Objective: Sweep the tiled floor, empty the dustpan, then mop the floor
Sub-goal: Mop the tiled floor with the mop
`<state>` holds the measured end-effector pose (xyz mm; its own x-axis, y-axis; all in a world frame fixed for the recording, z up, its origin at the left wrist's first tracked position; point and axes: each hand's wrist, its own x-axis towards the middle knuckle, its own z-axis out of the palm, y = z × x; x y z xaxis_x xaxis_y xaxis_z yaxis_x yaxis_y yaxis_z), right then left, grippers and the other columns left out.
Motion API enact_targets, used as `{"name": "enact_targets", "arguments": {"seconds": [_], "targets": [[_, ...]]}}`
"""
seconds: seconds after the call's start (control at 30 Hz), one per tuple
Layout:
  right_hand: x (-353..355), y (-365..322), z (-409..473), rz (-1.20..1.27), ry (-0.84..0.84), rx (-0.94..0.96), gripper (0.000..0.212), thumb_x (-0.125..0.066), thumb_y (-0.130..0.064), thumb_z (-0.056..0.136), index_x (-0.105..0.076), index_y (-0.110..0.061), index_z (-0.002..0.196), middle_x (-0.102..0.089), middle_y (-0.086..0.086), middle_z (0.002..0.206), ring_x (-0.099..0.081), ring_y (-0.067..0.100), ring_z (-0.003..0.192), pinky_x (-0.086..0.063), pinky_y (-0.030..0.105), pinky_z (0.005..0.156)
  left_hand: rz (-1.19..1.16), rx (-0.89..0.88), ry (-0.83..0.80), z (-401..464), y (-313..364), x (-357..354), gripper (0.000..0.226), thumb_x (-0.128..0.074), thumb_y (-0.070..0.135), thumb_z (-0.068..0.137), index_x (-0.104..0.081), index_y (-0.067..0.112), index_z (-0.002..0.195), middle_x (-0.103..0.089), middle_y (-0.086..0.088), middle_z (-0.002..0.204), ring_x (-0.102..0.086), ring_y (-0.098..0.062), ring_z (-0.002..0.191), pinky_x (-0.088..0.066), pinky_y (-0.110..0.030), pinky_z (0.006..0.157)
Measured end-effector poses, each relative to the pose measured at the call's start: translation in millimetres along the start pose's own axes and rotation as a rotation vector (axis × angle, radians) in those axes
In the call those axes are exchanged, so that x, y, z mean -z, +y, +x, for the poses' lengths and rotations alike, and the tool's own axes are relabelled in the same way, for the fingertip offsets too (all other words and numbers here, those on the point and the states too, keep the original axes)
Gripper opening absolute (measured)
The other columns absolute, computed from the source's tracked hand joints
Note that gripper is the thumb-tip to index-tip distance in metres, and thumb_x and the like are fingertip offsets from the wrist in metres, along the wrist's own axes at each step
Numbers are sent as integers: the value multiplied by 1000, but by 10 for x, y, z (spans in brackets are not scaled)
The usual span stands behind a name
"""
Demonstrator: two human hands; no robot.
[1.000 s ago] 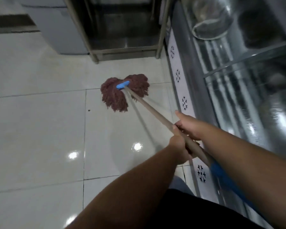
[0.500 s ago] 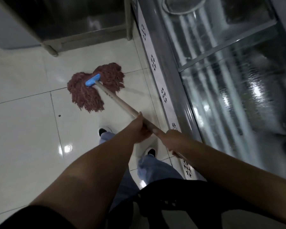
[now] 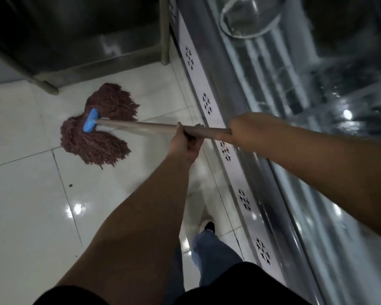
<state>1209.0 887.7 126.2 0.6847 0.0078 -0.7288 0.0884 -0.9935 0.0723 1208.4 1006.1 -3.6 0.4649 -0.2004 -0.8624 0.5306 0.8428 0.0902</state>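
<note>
A mop with a maroon string head point(image 3: 99, 137) and a blue clamp point(image 3: 90, 123) lies spread flat on the white tiled floor point(image 3: 26, 205), near the foot of a metal cabinet. Its pale wooden handle point(image 3: 141, 127) runs almost level to the right. My left hand point(image 3: 186, 143) grips the handle from below, about midway along. My right hand point(image 3: 245, 130) grips it further back, close to the steel counter. The handle's end is hidden behind my right hand.
A metal cabinet point(image 3: 79, 40) with a leg point(image 3: 46, 86) stands at the back. A steel counter point(image 3: 295, 128) with a patterned white base strip point(image 3: 224, 148) runs along the right, a bowl point(image 3: 249, 16) on its shelf. My foot point(image 3: 209, 226) stands beside it. A dark speck point(image 3: 70, 185) lies on a tile.
The handle has swung from a steep diagonal to nearly level. My hands have risen and moved right, and now sit further apart on the handle. The mop head stays near the cabinet leg.
</note>
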Motion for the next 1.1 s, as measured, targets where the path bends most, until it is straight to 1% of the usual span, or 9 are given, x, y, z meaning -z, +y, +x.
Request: {"name": "enact_targets", "arguments": {"seconds": [0.13,0.43,0.57,0.63,0.7,0.77,0.83,0.97,1.1], "targets": [[371,-511,463,-99,46,92,54,-32,-56,94,-47,-10,69,-43,0,64,-43,15,55,-35,26,52,-72,-72,15,138,674,0,34,-42,29,99,-52,2,80,-65,-13,50,-65,-19,42,-55,-28,41],[1010,-2160,1300,-206,105,241,49,-36,-48,94,-38,-12,61,-40,2,64,-37,16,52,-23,25,46,-186,-208,90,316,2452,505,32,-41,27,100,-49,0,86,-66,-16,54,-61,-23,67,-57,-32,62],[941,-3045,1547,-130,47,250,39,-39,-50,94,-52,-15,86,-39,2,68,-50,24,72,-32,27,54,-224,-278,141,193,3053,900,17,-42,16,99,-51,3,105,-62,-14,77,-59,-21,70,-53,-31,76],[863,-3439,1637,-55,13,258,43,-42,-50,93,-61,-15,110,-52,5,80,-56,29,93,-36,30,66,-195,-301,149,59,3274,1119,15,-44,13,98,-55,2,99,-63,-13,78,-61,-21,71,-54,-32,76],[734,-3738,1653,32,-10,276,50,-42,-51,94,-61,-11,116,-64,10,104,-60,31,102,-41,31,73,-110,-280,188,-137,3383,1328,19,-45,16,98,-55,3,89,-63,-14,80,-62,-23,75,-53,-34,78],[595,-3982,1570,163,-94,293,55,-38,-56,93,-63,-9,108,-66,10,89,-65,30,86,-46,28,70,-36,-255,226,-318,3435,1531,19,-46,19,98,-54,3,93,-61,-16,87,-62,-26,77,-51,-36,76],[488,-4093,1446,404,-290,250,49,-39,-57,91,-57,-12,97,-54,7,68,-59,24,55,-47,21,52,2,-245,261,-466,3457,1681,21,-45,22,99,-53,3,101,-59,-15,84,-61,-27,74,-51,-36,71],[472,-3776,1275,815,-760,55,53,-43,-56,91,-52,-4,92,-54,12,70,-55,18,32,-46,19,38,4,-250,327,-602,3335,1668,25,-41,25,100,-50,2,103,-55,-15,83,-58,-27,75,-52,-36,71],[677,-3467,1218,878,-680,21,46,-42,-45,95,-50,-5,74,-48,10,54,-43,12,22,-36,12,32,-19,-328,356,-594,3137,1257,21,-32,23,102,-43,5,101,-54,-18,80,-58,-25,67,-56,-31,57]]}}
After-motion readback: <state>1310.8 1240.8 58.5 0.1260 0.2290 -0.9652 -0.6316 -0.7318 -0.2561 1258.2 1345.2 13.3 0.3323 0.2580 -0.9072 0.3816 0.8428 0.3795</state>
